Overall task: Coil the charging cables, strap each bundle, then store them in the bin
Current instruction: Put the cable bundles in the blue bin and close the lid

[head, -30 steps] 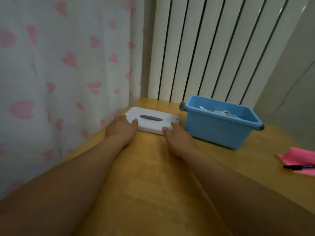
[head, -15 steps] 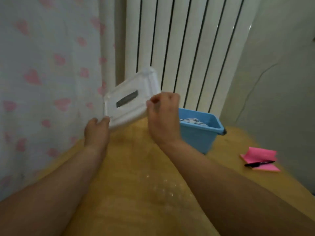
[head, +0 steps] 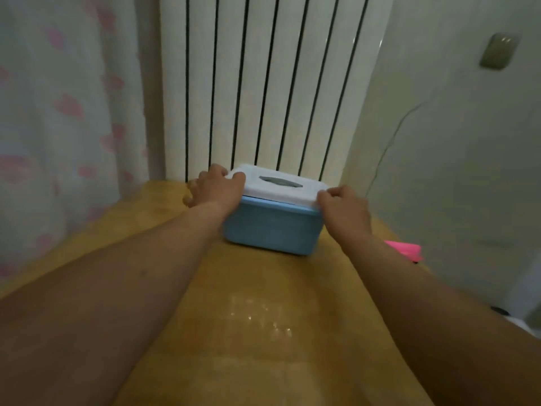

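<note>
Bin: and here it is, the blue bin [head: 272,230], sitting on the table right between the two hands, its near wall facing the person.
Lid: the white lid [head: 278,190] lies across the top of the bin and covers the opening, so whatever is inside is hidden. Whether it is clicked fully home, I cannot tell.
Handle: a grey handle [head: 279,180] runs along the middle of the lid, midway between the hands and touched by neither.
Left hand: the left hand [head: 215,187] grips the lid's left end, fingers curled over the far edge and thumb on top.
Right hand: the right hand [head: 344,210] is clenched on the lid's near right corner, knuckles up, fingers tucked round the rim.
Table: glossy yellow wood [head: 257,303], running under both forearms up to the bin.
Beyond the fingers: a white radiator [head: 263,83] with dark slots, just behind the bin.
Out past the left hand: a pale curtain [head: 58,112] with pink hearts.
Out past the right hand: pink notes [head: 405,249] on the table edge, partly behind the forearm, and higher on the wall a plate [head: 499,51].
</note>
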`<act>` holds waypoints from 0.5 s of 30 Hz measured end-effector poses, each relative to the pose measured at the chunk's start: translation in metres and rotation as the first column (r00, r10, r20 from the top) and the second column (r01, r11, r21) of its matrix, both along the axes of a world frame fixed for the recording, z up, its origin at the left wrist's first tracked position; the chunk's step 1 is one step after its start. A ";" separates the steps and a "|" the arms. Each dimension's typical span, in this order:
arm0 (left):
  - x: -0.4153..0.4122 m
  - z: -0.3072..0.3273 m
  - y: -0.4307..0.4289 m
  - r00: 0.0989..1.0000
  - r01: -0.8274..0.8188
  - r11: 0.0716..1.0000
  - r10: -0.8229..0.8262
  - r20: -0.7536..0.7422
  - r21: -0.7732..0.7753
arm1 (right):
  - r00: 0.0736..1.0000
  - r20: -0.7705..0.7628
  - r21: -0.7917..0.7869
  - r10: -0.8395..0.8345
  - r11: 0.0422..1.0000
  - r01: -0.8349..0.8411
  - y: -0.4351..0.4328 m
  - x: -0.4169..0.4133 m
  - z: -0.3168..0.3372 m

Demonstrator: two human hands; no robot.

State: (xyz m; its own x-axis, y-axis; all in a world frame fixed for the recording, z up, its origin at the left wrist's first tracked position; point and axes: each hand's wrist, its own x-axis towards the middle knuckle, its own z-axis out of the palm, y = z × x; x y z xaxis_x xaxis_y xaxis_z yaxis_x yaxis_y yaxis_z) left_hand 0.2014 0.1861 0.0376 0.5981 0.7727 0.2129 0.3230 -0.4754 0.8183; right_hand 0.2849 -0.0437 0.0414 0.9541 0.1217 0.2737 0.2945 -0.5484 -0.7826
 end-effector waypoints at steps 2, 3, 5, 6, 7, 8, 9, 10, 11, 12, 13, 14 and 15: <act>-0.001 -0.004 0.001 0.993 0.090 0.967 -0.070 0.094 -0.237 | 0.992 -0.086 0.111 0.092 0.990 -0.082 0.003 0.002 -0.001; -0.004 -0.006 -0.002 0.986 0.125 0.933 -0.080 0.145 -0.337 | 0.982 -0.133 0.169 0.131 0.980 -0.108 0.004 0.003 -0.002; -0.008 -0.006 -0.008 0.977 0.150 0.893 -0.068 0.202 -0.424 | 0.967 -0.197 0.213 0.159 0.970 -0.116 0.005 0.004 -0.004; -0.011 -0.006 -0.012 0.974 0.149 0.888 -0.055 0.221 -0.435 | 0.968 -0.197 0.213 0.158 0.970 -0.115 0.006 0.004 -0.002; -0.013 -0.005 -0.014 0.971 0.146 0.883 -0.042 0.237 -0.446 | 0.972 -0.177 0.209 0.152 0.971 -0.114 0.007 0.005 0.000; -0.015 -0.005 -0.016 0.967 0.148 0.873 -0.030 0.251 -0.466 | 0.978 -0.151 0.198 0.141 0.974 -0.110 0.008 0.004 0.003; -0.017 -0.005 -0.017 0.965 0.148 0.857 -0.016 0.262 -0.493 | 0.983 -0.131 0.190 0.128 0.976 -0.102 0.008 0.004 0.006; -0.019 -0.004 -0.018 0.963 0.145 0.839 0.001 0.269 -0.525 | 0.987 -0.115 0.180 0.114 0.979 -0.092 0.008 0.004 0.008; -0.020 -0.005 -0.018 0.960 0.153 0.821 0.010 0.282 -0.550 | 0.990 -0.103 0.167 0.097 0.983 -0.079 0.007 0.003 0.008; -0.022 -0.004 -0.020 0.956 0.158 0.808 0.018 0.292 -0.567 | 0.992 -0.094 0.156 0.084 0.985 -0.068 0.005 0.002 0.008; -0.024 -0.004 -0.023 0.954 0.161 0.800 0.023 0.299 -0.578 | 0.993 -0.084 0.157 0.078 0.985 -0.064 0.002 0.001 0.007; -0.026 -0.005 -0.026 0.955 0.161 0.796 0.025 0.297 -0.584 | 0.994 -0.077 0.167 0.083 0.984 -0.069 -0.001 0.000 0.005; -0.028 -0.007 -0.027 0.955 0.163 0.797 0.019 0.294 -0.581 | 0.991 -0.087 0.182 0.097 0.980 -0.080 -0.003 -0.001 0.003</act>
State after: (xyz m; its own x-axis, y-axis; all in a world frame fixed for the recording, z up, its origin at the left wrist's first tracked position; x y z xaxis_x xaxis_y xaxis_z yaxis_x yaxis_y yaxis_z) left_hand 0.1738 0.1593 0.0305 0.6449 0.7561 -0.1114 0.0299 0.1208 0.9922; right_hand 0.2841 -0.0464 0.0443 0.9643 0.1648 0.2071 0.2553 -0.3733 -0.8919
